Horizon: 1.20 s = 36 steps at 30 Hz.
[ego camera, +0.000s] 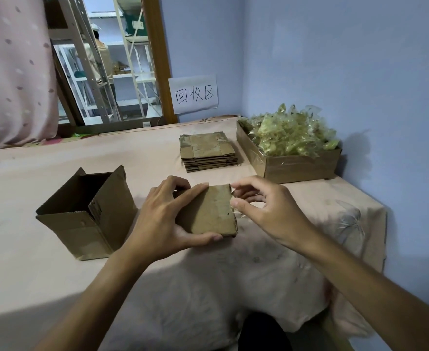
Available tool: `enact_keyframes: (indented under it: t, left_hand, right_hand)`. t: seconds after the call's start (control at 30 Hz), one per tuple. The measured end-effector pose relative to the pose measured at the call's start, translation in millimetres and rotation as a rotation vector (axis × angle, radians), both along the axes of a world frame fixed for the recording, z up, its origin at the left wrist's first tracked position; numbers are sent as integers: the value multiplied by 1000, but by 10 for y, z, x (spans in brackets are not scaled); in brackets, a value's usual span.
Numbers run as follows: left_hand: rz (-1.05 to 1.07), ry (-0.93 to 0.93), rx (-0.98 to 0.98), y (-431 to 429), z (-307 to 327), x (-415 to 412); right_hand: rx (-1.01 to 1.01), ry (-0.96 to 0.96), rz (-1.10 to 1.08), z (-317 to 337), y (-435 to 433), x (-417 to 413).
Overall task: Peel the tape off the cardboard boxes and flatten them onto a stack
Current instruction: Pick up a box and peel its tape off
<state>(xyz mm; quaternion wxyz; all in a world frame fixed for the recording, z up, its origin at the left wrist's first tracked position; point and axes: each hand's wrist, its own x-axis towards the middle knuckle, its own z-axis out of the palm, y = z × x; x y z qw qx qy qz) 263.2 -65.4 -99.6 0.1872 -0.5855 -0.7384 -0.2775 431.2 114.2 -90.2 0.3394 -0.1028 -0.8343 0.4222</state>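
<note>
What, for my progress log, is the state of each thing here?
small box: closed, held off the table.
left hand: grips the small box.
right hand: fingers curled at the small box's right edge; hold unclear.
tape strip: clear, partly loose at that edge.
open box: upright, flaps up.
stack: flattened boxes, lying flat.
tray: heaped with tape scraps.

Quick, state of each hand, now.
Left hand: grips the small box.
Right hand: fingers curled at the box's right edge; whether it pinches anything cannot be told.
</note>
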Motion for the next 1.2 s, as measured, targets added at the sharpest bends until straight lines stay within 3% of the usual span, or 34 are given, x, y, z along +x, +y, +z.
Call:
enact_keyframes:
  t: [0.17, 0.33, 0.53, 0.77, 1.0, 1.2]
  left_hand:
    - [-3, -13, -17, 20, 17, -30]
    - [-16, 0, -25, 7, -1, -42]
    - [-26, 4, -20, 2, -17, -73]
    - [-33, -20, -25, 35, 19, -95]
    - [-42, -24, 5, 20, -21, -113]
    - [-78, -13, 9, -9, -27, -111]
  right_hand:
    - [117, 2, -139, -3, -29, -15]
    - [171, -32, -86, 36, 20, 5]
    - [-50, -92, 72, 44, 83, 1]
    - [-71, 17, -117, -159, -52, -4]
    - [161, 31, -106, -171, -36, -24]
    - [-21, -55, 78, -99, 32, -39]
